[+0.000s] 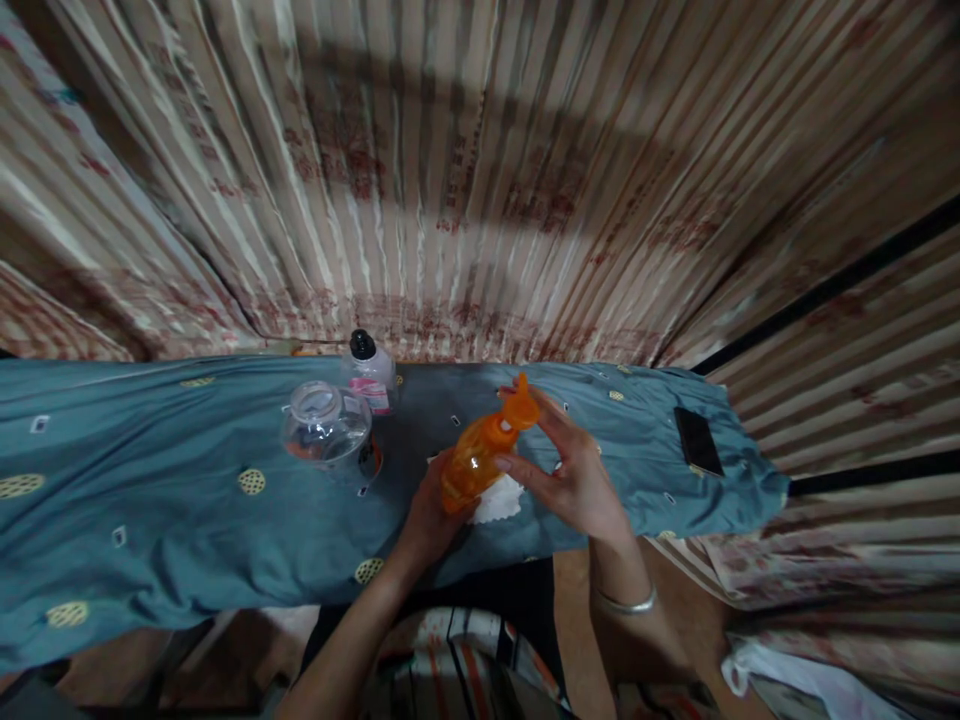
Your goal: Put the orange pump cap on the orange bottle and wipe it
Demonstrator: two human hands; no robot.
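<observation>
Here, left hand (pixel 429 520) grasps orange bottle (pixel 474 462) low, right hand (pixel 581 482) spread at its neck.

1 clear jar (pixel 326 440) stands beside 1 black-capped bottle (pixel 372 382), 1 black phone (pixel 697 440) lying well apart.

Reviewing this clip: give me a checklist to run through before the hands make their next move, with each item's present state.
1. Left hand holding the orange bottle by its lower part: ok.
2. Right hand firmly gripping the bottle's top end: cannot tell; thumb and fingers are around it.
3. Bottle upright: not ok; it tilts, top toward the right.
4. Orange top fully closed: cannot tell.
5. Clear jar apart from both hands: ok.
6. Black-capped bottle standing upright: ok.
</observation>
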